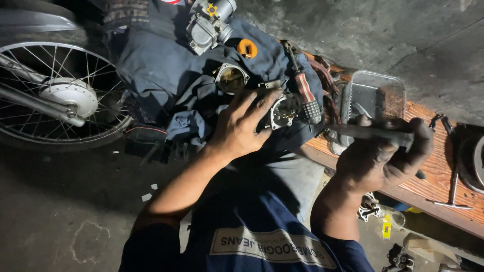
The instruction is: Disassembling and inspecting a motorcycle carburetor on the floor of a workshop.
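The left hand (239, 128) lies spread, palm down, on a dark blue cloth (166, 70), its fingertips touching a round metal part (284, 111) that sits on the cloth; the grip is wide and holds nothing. The right hand (383, 158) is clenched around a flat grey metal bar (370, 132), held roughly level over the edge of the wooden counter (433, 171). Just behind the bar stands a clear plastic tray (375, 93) on the counter. A screwdriver (302, 83) with a striped red handle lies on the cloth beside the round part. Further up the cloth rest a brass-coloured bowl (231, 78), an orange cap (247, 48) and a grey carburettor body (207, 24), each apart from the others. A spoked wheel (58, 95) stands at the left, well apart from both hands. A T-shaped tool (452, 194) lies on the counter to the right of the right hand.
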